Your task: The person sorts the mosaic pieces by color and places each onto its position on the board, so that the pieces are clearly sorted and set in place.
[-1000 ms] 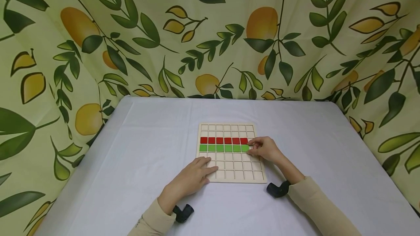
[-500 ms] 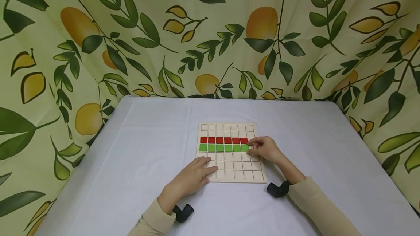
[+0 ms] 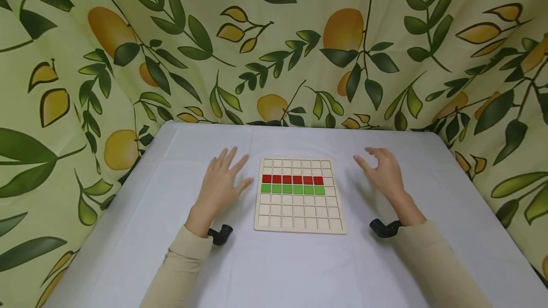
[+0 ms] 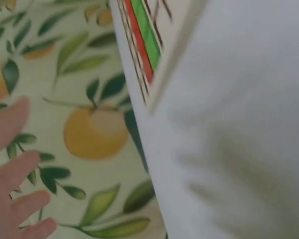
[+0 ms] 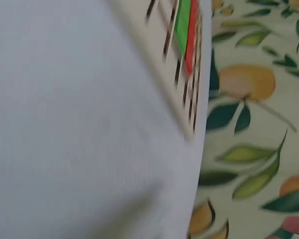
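A light wooden board [image 3: 298, 211] divided into square cells lies flat on the table. Red squares [image 3: 287, 179] form a row across its upper half, and green squares [image 3: 287, 189] sit in the row just below; both rows stop one column short of the right edge. My left hand [image 3: 217, 188] hovers left of the board, fingers spread and touching nothing. To the right of the board, my right hand [image 3: 385, 175] is raised, thumb and fingers apart with nothing between them. In the left wrist view, fingers [image 4: 20, 199] show at the left edge, away from the board.
A white cloth [image 3: 291, 270] covers the table. Behind and at both sides hangs a curtain [image 3: 180, 94] printed with leaves and fruit. Black devices are strapped on the left wrist [image 3: 220, 235] and right wrist [image 3: 385, 228].
Both hands have left the board: the left moved up and to the left, the right moved up and to the right. The red and green rows look the same.
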Demonstrator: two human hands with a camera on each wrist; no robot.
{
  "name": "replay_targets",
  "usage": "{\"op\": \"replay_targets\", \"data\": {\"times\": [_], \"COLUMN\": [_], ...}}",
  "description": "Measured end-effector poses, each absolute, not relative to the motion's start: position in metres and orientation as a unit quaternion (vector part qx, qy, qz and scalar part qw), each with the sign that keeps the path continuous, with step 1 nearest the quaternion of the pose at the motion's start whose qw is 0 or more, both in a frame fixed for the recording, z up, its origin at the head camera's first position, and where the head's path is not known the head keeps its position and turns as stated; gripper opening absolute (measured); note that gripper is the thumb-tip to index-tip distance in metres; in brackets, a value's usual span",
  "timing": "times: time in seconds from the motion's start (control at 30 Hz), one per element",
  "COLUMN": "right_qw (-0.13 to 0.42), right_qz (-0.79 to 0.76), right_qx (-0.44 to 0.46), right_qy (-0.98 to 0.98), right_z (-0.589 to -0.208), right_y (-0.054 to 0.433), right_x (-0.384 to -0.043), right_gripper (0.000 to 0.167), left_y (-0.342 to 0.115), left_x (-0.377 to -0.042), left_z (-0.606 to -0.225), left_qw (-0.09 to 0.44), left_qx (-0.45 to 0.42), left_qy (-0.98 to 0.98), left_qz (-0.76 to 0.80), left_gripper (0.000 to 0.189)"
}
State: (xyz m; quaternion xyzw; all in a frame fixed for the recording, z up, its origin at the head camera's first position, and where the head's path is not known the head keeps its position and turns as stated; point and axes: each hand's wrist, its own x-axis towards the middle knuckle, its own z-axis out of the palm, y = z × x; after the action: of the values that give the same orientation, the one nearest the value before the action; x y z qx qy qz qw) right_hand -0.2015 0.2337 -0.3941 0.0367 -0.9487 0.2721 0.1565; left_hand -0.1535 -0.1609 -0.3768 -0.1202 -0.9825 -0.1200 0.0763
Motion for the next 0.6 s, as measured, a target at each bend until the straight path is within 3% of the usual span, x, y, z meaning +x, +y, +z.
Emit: {"op": "replay_targets", "data": {"times": [0.1,0.27,0.4,0.6], "right_qw": [0.171,0.105,0.074,0.073], "right_qz": [0.198,0.141,0.126,0.116], "right_qx": [0.003,-0.036,-0.042,-0.042], "right_qy": [-0.965,-0.984,-0.988,-0.990], "right_z": [-0.387,-0.386,-0.391,-0.395], "right_y": [0.248,0.261,0.264,0.264], "right_x": [-0.208,-0.217,-0.220,-0.221], "right_gripper": [0.071,0.093,0.098,0.101], "left_y": [-0.179,-0.205,-0.216,-0.221], "left_x": [-0.173,-0.192,-0.196,-0.195], "left_z": [-0.374,-0.378,-0.381,-0.382], "left_qw": [0.098,0.090,0.088,0.087], "left_qx": [-0.062,0.002,0.023,0.030], "left_qy": [-0.990,-0.995,-0.995,-0.994], "left_qz": [-0.076,-0.037,-0.040,-0.053], "left_gripper": [0.073,0.084,0.088,0.090]}}
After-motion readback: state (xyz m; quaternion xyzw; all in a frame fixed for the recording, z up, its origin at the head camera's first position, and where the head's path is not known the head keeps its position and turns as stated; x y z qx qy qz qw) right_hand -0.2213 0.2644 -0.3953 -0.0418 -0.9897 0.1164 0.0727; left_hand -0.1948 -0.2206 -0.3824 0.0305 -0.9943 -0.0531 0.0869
